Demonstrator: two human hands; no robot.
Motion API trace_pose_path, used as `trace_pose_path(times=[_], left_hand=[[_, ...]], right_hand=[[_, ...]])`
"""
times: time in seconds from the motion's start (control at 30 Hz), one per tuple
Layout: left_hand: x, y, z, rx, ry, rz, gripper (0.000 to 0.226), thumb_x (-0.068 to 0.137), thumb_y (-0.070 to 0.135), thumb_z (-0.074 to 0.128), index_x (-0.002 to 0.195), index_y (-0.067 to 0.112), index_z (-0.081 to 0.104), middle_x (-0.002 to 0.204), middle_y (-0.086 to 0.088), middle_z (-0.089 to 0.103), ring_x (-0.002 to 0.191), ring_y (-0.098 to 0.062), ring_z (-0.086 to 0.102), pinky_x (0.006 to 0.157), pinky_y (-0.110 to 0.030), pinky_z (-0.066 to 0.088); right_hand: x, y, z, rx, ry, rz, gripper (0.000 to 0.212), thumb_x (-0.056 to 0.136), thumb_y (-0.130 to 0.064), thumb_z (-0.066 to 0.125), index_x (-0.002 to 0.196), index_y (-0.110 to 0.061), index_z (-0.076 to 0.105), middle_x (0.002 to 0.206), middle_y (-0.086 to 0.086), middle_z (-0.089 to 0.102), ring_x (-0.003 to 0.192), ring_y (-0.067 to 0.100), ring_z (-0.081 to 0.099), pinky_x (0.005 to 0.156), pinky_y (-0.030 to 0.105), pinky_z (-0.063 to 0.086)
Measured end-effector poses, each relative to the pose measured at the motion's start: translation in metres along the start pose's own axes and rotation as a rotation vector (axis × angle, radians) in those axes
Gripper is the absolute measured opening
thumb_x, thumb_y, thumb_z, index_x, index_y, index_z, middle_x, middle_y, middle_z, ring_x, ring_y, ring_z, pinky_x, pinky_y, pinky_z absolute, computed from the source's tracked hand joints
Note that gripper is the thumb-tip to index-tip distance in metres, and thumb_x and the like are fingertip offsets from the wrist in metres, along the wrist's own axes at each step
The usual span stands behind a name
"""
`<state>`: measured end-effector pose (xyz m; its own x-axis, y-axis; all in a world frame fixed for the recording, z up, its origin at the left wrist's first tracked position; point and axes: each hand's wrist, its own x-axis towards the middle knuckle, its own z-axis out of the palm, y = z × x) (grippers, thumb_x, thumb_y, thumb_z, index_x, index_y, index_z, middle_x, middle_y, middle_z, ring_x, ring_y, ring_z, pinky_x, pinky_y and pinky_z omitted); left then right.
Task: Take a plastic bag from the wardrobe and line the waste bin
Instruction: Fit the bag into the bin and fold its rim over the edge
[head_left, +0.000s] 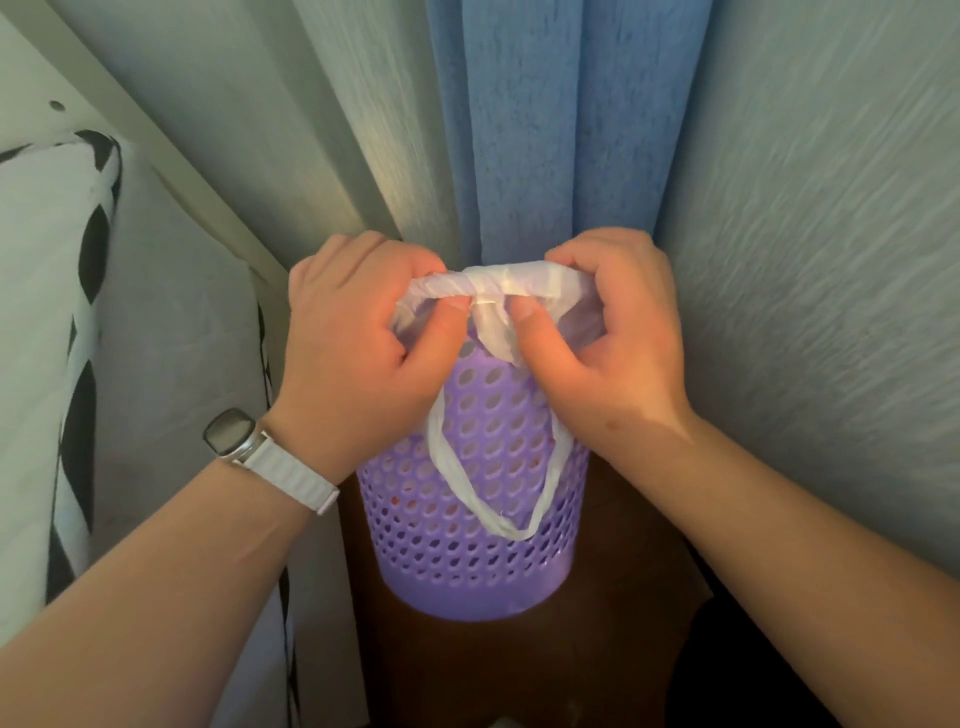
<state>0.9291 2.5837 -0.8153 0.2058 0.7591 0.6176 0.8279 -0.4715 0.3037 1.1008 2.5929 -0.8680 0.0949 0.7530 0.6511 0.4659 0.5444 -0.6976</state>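
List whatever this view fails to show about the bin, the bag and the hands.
- Bin rim, head view: covered by the bag, the left hand and the right hand.
- Bin's inside: hidden behind them, so how far down the bag reaches cannot be told.
- Fingers: their tips curl out of sight behind the bag's edge.
- Cloth: cut off by the left edge.

We identify two hands, the left hand (358, 338) and the right hand (613, 332). Both forearms (779, 525) are bare. Behind the fingers (447, 318) of the left hand, at the wrist, we note a watch (228, 431): rounded-rectangular dark face, silver-grey case, white ribbed strap (291, 475). The thumbnails (522, 310) are cut short.
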Motion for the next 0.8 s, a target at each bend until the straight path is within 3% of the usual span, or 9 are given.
trace_pose_path(times=[0.1, 0.23, 0.37, 0.47, 0.67, 0.8], left_hand=[[0.001, -0.004, -0.002, -0.018, 0.024, 0.001, 0.016, 0.086, 0.024, 0.057, 0.082, 0.009, 0.062, 0.079, 0.006, 0.049, 0.076, -0.016, 0.046, 0.073, -0.051, 0.044], [0.000, -0.004, -0.004, -0.038, 0.044, 0.020, 0.016, 0.086, 0.021, 0.058, 0.081, 0.006, 0.062, 0.079, 0.004, 0.049, 0.076, -0.016, 0.046, 0.071, -0.051, 0.044], [0.000, -0.003, -0.004, -0.044, 0.049, 0.014, 0.017, 0.086, 0.020, 0.057, 0.082, 0.004, 0.062, 0.080, 0.003, 0.049, 0.077, -0.014, 0.044, 0.071, -0.047, 0.043], [0.001, 0.003, -0.001, -0.028, -0.029, -0.002, 0.017, 0.087, 0.024, 0.056, 0.085, 0.008, 0.062, 0.081, 0.006, 0.047, 0.078, -0.014, 0.043, 0.074, -0.045, 0.041], [-0.002, 0.012, -0.003, 0.028, -0.141, 0.019, 0.031, 0.086, 0.035, 0.051, 0.102, 0.014, 0.067, 0.091, 0.002, 0.062, 0.089, -0.024, 0.058, 0.087, -0.049, 0.040], [-0.003, 0.016, 0.000, 0.071, -0.180, 0.085, 0.028, 0.093, 0.034, 0.051, 0.102, 0.013, 0.069, 0.089, -0.004, 0.064, 0.085, -0.028, 0.059, 0.080, -0.048, 0.044]], right_hand=[[0.004, 0.011, -0.007, -0.029, -0.005, -0.077, 0.037, 0.083, -0.033, 0.068, 0.105, -0.003, 0.065, 0.104, 0.006, 0.060, 0.101, 0.022, 0.057, 0.088, 0.048, 0.045], [0.008, 0.017, -0.011, -0.013, -0.008, -0.082, 0.040, 0.084, -0.035, 0.067, 0.108, -0.004, 0.064, 0.106, -0.002, 0.055, 0.099, 0.022, 0.058, 0.086, 0.049, 0.047], [0.006, 0.017, -0.008, 0.053, 0.025, 0.052, 0.026, 0.083, -0.036, 0.067, 0.102, -0.019, 0.061, 0.095, -0.009, 0.056, 0.087, 0.018, 0.059, 0.077, 0.048, 0.049], [0.002, 0.018, -0.006, 0.058, 0.053, 0.119, 0.015, 0.082, -0.034, 0.064, 0.091, -0.030, 0.053, 0.086, -0.007, 0.053, 0.079, 0.020, 0.056, 0.071, 0.052, 0.046], [-0.003, 0.014, -0.003, -0.045, 0.065, 0.043, 0.019, 0.079, -0.032, 0.066, 0.086, -0.027, 0.049, 0.084, -0.013, 0.045, 0.078, 0.017, 0.050, 0.069, 0.052, 0.043], [-0.005, 0.004, 0.000, -0.084, 0.034, 0.038, 0.019, 0.079, -0.036, 0.064, 0.085, -0.028, 0.047, 0.082, -0.010, 0.045, 0.078, 0.015, 0.046, 0.069, 0.050, 0.042]])
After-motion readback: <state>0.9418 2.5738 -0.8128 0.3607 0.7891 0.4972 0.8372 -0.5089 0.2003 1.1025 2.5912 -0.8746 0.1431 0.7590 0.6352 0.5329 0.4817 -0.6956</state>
